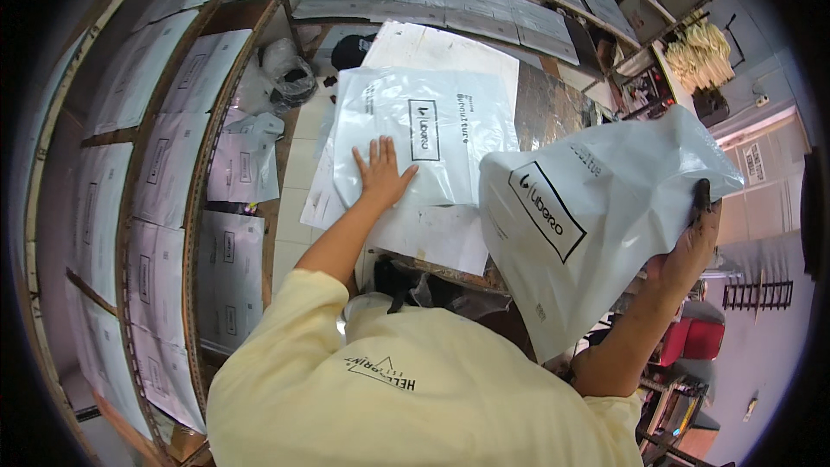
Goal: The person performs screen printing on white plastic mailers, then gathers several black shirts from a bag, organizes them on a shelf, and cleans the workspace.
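Observation:
My left hand (383, 175) lies flat with spread fingers on a white plastic bag (475, 151) printed in black. Under that bag are large white sheets (432, 238) on a brown table (553, 112). On the right, my right hand (693, 238) grips the edge of a second white printed plastic bag (596, 190). This bag is raised and tilted, its lower corner hanging in front of my body. Dark marks cover some of the right fingertips, and the bag partly hides that hand's fingers.
Racks holding flat white printed pieces stand on the left (164, 164) and along the back (432, 0). A clear plastic bag (290, 73) and a dark object (350, 52) are beyond the table's left side. A red chair (702, 339) and hanging cream bundle (705, 56) are at right.

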